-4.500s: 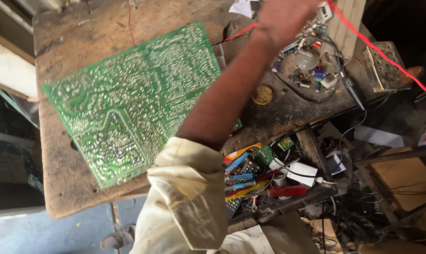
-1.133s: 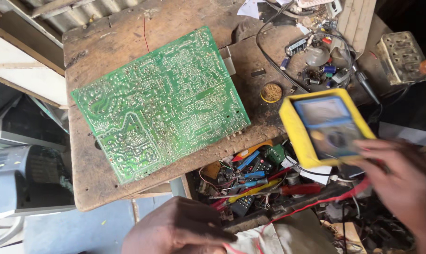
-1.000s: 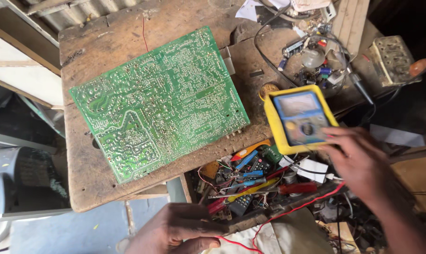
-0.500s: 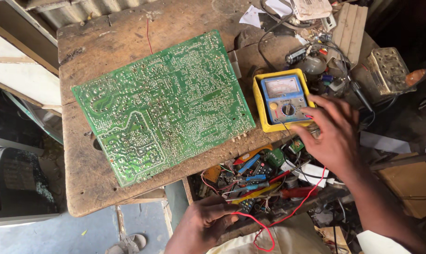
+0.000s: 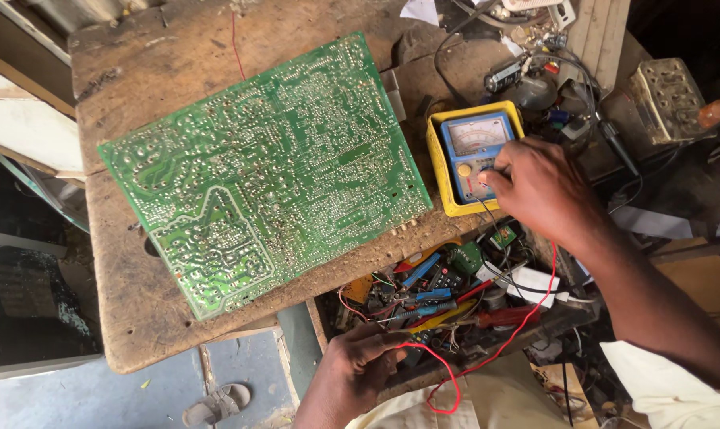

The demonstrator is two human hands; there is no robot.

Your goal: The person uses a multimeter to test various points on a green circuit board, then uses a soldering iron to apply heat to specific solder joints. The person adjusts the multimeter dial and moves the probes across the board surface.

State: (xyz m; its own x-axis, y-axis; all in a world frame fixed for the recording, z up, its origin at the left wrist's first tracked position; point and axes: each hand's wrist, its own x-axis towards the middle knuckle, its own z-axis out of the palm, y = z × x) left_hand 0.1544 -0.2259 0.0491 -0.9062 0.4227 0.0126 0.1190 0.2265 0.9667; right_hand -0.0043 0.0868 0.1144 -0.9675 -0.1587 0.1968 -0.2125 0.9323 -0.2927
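Note:
A large green circuit board [image 5: 265, 171] lies solder side up on a worn wooden table [image 5: 137, 71]. A yellow analog multimeter [image 5: 465, 143] lies flat just right of the board. My right hand [image 5: 547, 191] rests over the meter's lower right, fingertips pinching its dial. My left hand [image 5: 360, 365] is low at the front edge of an open drawer, fingers closed on a red test lead [image 5: 487, 361] that loops down and then rises towards the meter. A black lead runs from the meter under my right hand.
The open drawer [image 5: 447, 298] holds several tools, wires and parts. Cables, small components and a soldering iron [image 5: 606, 131] clutter the table's far right, beside a grey ridged block [image 5: 668, 97]. A sandal [image 5: 221, 399] lies on the floor below.
My right hand brought the multimeter in from the right, set it down beside the board, and now grips its dial. My left hand moved up to the drawer edge with the red lead.

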